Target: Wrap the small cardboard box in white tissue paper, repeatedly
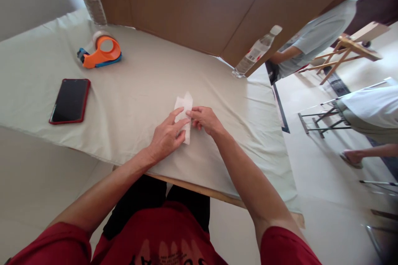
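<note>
The thin white paper (183,102) lies on the pale cloth (139,91), near the table's front edge. I judge it very light, soft and easy to tear, so it is better to take it gently by the edges. The left hand (166,137) rests its loosely spread fingers on it; the right hand (207,121) seems to pinch its right edge, thumb against forefinger, other fingers curled.

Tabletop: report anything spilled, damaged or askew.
Nothing looks spilled or damaged. Only mildly untidy: the tablecloth is wrinkled rather than smooth, notably toward the right, and the far edge of the white paper is uneven.
</note>
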Action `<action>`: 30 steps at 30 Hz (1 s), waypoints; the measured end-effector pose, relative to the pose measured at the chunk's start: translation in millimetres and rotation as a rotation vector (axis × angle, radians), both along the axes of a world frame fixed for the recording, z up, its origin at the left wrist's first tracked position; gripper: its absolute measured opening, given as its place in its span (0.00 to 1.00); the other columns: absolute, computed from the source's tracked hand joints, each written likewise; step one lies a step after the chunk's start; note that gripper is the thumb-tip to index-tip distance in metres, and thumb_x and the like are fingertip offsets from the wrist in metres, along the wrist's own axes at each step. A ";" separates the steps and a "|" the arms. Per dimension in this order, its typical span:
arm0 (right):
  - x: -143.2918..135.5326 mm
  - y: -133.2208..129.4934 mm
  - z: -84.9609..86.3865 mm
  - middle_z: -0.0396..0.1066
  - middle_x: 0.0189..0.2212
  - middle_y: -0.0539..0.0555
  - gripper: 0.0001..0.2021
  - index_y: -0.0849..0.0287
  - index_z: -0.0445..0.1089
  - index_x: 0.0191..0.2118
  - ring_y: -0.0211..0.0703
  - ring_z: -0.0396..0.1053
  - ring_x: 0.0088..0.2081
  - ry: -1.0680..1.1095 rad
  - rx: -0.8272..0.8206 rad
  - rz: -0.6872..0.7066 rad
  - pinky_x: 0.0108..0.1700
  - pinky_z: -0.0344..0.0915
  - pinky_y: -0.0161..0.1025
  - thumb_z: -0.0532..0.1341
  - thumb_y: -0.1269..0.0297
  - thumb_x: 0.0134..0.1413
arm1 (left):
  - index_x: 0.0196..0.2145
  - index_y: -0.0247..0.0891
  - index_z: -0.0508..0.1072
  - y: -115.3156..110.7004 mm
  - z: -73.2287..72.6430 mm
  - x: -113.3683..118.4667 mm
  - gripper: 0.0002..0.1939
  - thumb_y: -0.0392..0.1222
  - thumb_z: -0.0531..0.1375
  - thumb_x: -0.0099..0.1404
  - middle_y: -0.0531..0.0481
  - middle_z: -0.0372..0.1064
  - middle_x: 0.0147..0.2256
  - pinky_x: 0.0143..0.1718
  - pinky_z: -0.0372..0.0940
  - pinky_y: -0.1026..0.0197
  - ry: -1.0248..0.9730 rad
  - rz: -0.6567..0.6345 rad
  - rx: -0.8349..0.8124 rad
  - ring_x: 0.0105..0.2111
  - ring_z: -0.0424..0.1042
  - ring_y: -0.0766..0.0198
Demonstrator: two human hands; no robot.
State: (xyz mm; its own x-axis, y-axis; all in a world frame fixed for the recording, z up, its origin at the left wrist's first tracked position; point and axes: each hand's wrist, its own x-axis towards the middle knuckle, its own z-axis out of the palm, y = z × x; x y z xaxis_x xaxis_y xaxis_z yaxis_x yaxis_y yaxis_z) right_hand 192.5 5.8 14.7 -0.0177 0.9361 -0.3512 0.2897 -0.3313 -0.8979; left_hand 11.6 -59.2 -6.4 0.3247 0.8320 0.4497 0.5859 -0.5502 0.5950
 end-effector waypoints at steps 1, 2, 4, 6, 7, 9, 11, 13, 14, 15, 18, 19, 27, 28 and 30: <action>-2.1 5.1 -0.3 0.67 0.18 0.47 0.14 0.60 0.69 0.33 0.32 0.60 0.16 -0.020 -0.012 0.015 0.14 0.51 0.31 0.71 0.59 0.46 | 0.51 0.40 0.75 -0.2 0.7 0.4 0.18 0.31 0.57 0.65 0.39 0.63 0.65 0.44 0.73 0.57 0.030 -0.016 0.022 0.39 0.75 0.63; -3.7 9.6 -1.0 0.63 0.14 0.44 0.13 0.59 0.68 0.32 0.32 0.57 0.15 -0.046 -0.026 0.033 0.14 0.49 0.30 0.71 0.60 0.47 | 0.51 0.41 0.75 0.0 0.9 0.7 0.19 0.31 0.57 0.65 0.41 0.65 0.63 0.46 0.73 0.56 0.057 -0.031 0.040 0.42 0.76 0.61; -5.8 16.8 -3.3 0.57 0.11 0.41 0.10 0.57 0.66 0.29 0.31 0.52 0.14 -0.092 -0.041 0.070 0.15 0.46 0.30 0.69 0.62 0.48 | 0.50 0.41 0.76 1.7 -0.7 1.2 0.18 0.30 0.56 0.65 0.43 0.73 0.57 0.48 0.72 0.55 0.085 -0.044 0.052 0.45 0.76 0.57; -7.2 20.4 -6.1 0.57 0.12 0.41 0.09 0.57 0.66 0.28 0.31 0.53 0.16 -0.096 -0.014 0.099 0.18 0.48 0.30 0.67 0.63 0.47 | 0.48 0.41 0.77 4.6 -4.1 1.1 0.17 0.30 0.56 0.65 0.44 0.78 0.49 0.49 0.72 0.54 0.082 -0.030 0.027 0.46 0.76 0.56; -8.0 20.6 -7.3 0.59 0.15 0.42 0.08 0.58 0.66 0.28 0.31 0.55 0.18 -0.083 0.027 0.100 0.20 0.51 0.31 0.66 0.64 0.46 | 0.48 0.41 0.77 6.2 -5.9 0.8 0.17 0.31 0.57 0.64 0.45 0.79 0.47 0.49 0.72 0.54 0.070 -0.021 0.005 0.46 0.76 0.55; -9.8 17.6 -8.5 0.65 0.21 0.45 0.07 0.58 0.68 0.29 0.33 0.61 0.24 -0.029 0.143 0.085 0.26 0.58 0.32 0.65 0.64 0.44 | 0.47 0.40 0.77 8.3 -8.7 0.2 0.16 0.32 0.57 0.63 0.45 0.79 0.45 0.49 0.72 0.53 0.038 -0.009 -0.038 0.46 0.76 0.55; -11.6 9.7 -7.2 0.70 0.28 0.47 0.08 0.58 0.69 0.32 0.36 0.66 0.30 0.044 0.256 0.065 0.34 0.64 0.34 0.64 0.65 0.43 | 0.46 0.40 0.77 8.3 -9.5 -0.2 0.15 0.33 0.58 0.64 0.45 0.78 0.45 0.49 0.72 0.53 0.002 -0.013 -0.068 0.45 0.76 0.56; -12.7 -2.3 -3.3 0.71 0.31 0.47 0.09 0.57 0.68 0.35 0.38 0.68 0.34 0.097 0.320 0.077 0.39 0.66 0.36 0.64 0.63 0.45 | 0.47 0.40 0.76 6.2 -8.9 -0.1 0.15 0.34 0.58 0.64 0.44 0.75 0.48 0.46 0.73 0.55 -0.037 0.011 -0.099 0.43 0.76 0.58; -12.9 -9.3 -0.7 0.70 0.31 0.47 0.09 0.56 0.67 0.35 0.38 0.68 0.34 0.103 0.346 0.096 0.40 0.66 0.36 0.64 0.62 0.46 | 0.49 0.40 0.75 4.6 -8.5 0.0 0.16 0.35 0.59 0.63 0.43 0.74 0.50 0.44 0.73 0.56 -0.057 0.043 -0.110 0.42 0.75 0.58; -13.0 -16.8 2.0 0.70 0.31 0.47 0.08 0.56 0.66 0.35 0.38 0.68 0.34 0.096 0.376 0.123 0.41 0.66 0.37 0.63 0.61 0.48 | 0.52 0.39 0.73 3.1 -8.3 -0.1 0.19 0.36 0.61 0.63 0.42 0.71 0.51 0.44 0.73 0.56 -0.077 0.086 -0.114 0.43 0.75 0.58; -12.7 -39.2 7.8 0.73 0.34 0.50 0.06 0.55 0.66 0.33 0.41 0.71 0.39 0.019 0.462 0.212 0.47 0.67 0.39 0.62 0.61 0.52 | 0.62 0.36 0.62 0.9 -9.6 -1.7 0.35 0.40 0.66 0.59 0.36 0.65 0.56 0.50 0.72 0.51 -0.142 0.203 -0.074 0.51 0.71 0.52; -12.6 -45.8 8.2 0.75 0.37 0.51 0.05 0.55 0.66 0.34 0.42 0.72 0.42 -0.005 0.476 0.232 0.50 0.67 0.40 0.61 0.61 0.53 | 0.65 0.36 0.58 1.4 -10.6 -2.8 0.39 0.41 0.66 0.58 0.35 0.64 0.57 0.53 0.70 0.48 -0.158 0.208 -0.058 0.55 0.69 0.50; -6.8 -81.5 -7.2 0.76 0.54 0.56 0.05 0.52 0.69 0.41 0.49 0.68 0.63 -0.171 0.718 0.320 0.65 0.59 0.51 0.59 0.67 0.59 | 0.50 0.40 0.70 10.8 -14.1 -12.7 0.19 0.36 0.64 0.61 0.38 0.66 0.60 0.63 0.62 0.45 -0.119 -0.018 -0.131 0.64 0.64 0.50; -4.9 -84.8 -9.0 0.75 0.55 0.57 0.07 0.52 0.70 0.43 0.50 0.67 0.63 -0.231 0.761 0.333 0.65 0.59 0.52 0.61 0.66 0.59 | 0.48 0.39 0.70 11.1 -14.0 -13.3 0.17 0.36 0.64 0.61 0.38 0.67 0.59 0.63 0.62 0.46 -0.128 -0.014 -0.135 0.63 0.65 0.51; -1.0 -90.0 -13.4 0.73 0.59 0.60 0.14 0.53 0.69 0.50 0.54 0.67 0.63 -0.355 0.838 0.379 0.64 0.59 0.54 0.64 0.62 0.58 | 0.44 0.39 0.70 11.4 -14.0 -14.3 0.14 0.35 0.63 0.59 0.38 0.68 0.58 0.61 0.64 0.47 -0.142 -0.006 -0.145 0.60 0.68 0.51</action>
